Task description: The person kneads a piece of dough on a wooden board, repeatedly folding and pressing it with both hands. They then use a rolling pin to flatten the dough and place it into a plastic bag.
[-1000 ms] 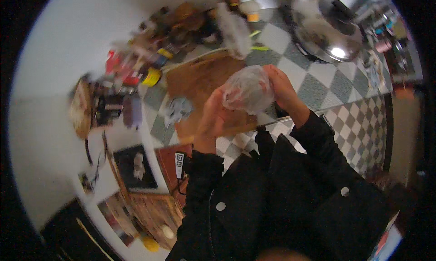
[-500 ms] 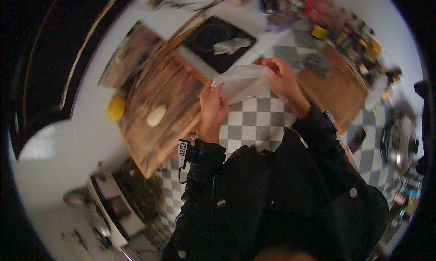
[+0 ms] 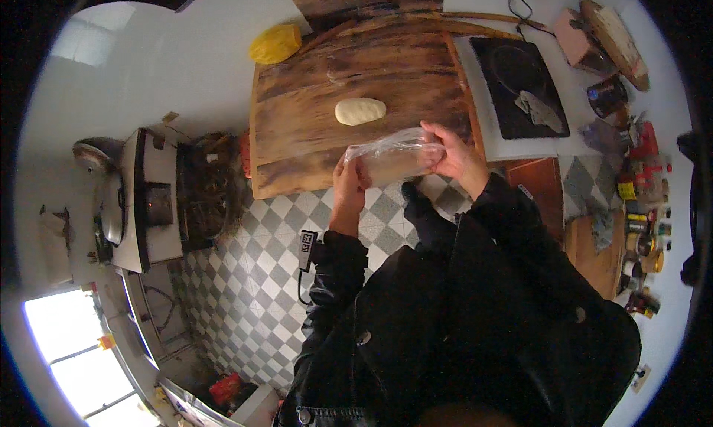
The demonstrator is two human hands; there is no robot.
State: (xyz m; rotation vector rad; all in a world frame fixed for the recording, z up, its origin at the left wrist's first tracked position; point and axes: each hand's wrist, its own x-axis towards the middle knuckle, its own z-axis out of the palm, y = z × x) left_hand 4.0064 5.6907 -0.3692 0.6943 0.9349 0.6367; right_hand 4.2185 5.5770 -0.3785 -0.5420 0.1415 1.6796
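A white appliance (image 3: pixel 145 200) is sitting at the far left beside a dark basket (image 3: pixel 212 193). Further right, a yellow object (image 3: pixel 275 44) is lying near the wooden board (image 3: pixel 312 115), where a pale dough piece (image 3: pixel 360 111) is resting. The left hand (image 3: pixel 347 180) and right hand (image 3: pixel 457 156) are both closing around a clear plastic bag (image 3: pixel 394 158), holding it over the board's near edge. A black tray (image 3: pixel 520 85) with a cloth (image 3: pixel 541 109) is lying at right.
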